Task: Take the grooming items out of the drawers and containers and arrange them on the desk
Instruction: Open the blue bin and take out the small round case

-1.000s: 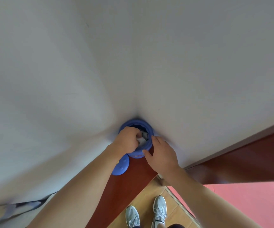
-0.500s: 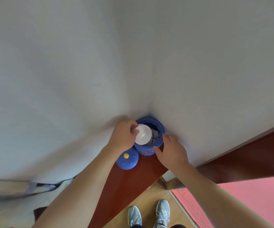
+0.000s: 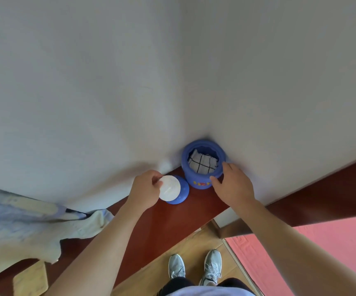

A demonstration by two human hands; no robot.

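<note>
Desk (image 3: 155, 227): narrow red wood; I fear things set near the edge fall.
Blue jar (image 3: 200, 182): in the wall corner, right hand (image 3: 234, 186) curled around it; may tip.
White disc (image 3: 169, 188): left hand (image 3: 145, 191) pinches it over the blue lid (image 3: 184, 196); may slip.

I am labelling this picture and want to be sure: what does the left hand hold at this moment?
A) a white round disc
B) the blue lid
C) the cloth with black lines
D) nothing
A: the fingers of the left hand pinch the white round disc by its edge, above the blue lid that lies on the desk beside the blue pot.
</note>
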